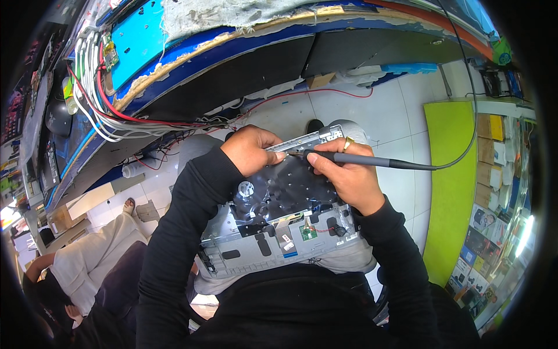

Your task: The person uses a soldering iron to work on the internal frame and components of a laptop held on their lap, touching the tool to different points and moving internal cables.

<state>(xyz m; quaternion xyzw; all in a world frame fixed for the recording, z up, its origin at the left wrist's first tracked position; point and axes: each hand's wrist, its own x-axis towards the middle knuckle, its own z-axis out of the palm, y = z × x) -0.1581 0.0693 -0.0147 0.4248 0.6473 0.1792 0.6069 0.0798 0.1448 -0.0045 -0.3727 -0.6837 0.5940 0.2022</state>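
Observation:
A grey laptop casing [250, 256] lies on my lap, its inner side up, with a black film-like backing sheet [290, 189] over its far half. My left hand [251, 150] grips the casing's far edge, the thumb pressed near a metal strip [302, 141]. A soldering iron [360, 160] with a dark grey handle sits pinched in my right hand [351, 177]. Its tip points left, close to my left thumb; whether it touches the casing I cannot tell. Nearer me on the casing is a small green circuit board [308, 232] with thin wires.
The iron's black cable [474, 128] runs up to the right. Ahead stands a worn blue workbench [226, 43] with bundled white cables [93, 87] hanging from its left end. A lime-green panel [444, 192] and a glass display case [494, 232] flank my right. Another person [99, 262] sits at left.

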